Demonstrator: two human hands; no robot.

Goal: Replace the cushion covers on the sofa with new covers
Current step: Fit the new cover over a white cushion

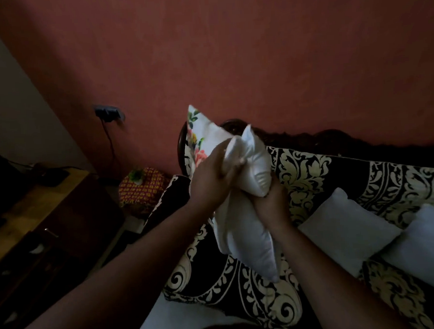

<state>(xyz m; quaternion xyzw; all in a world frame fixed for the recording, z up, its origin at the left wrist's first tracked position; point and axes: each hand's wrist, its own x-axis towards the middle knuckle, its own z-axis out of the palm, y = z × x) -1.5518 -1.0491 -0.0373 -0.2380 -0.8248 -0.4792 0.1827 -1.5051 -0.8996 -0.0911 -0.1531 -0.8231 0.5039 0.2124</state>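
I hold a white cushion point(253, 248) upright above the sofa point(312, 174), which is draped in black cloth with cream scrollwork. A white cover with a floral print point(197, 140) sits over the cushion's upper left part. My left hand point(211, 179) grips the bunched cover edge near the top. My right hand point(268, 204) grips the cushion's middle from below, squeezing it. The cushion's lower end hangs bare toward the seat.
Two bare white cushions point(347, 228) point(426, 244) lie on the seat at the right. A dark wooden cabinet point(50, 223) stands at the left. A red patterned stool with a small plant point(141, 183) sits beside the sofa arm. A wall socket with a cable point(107, 112) is on the red wall.
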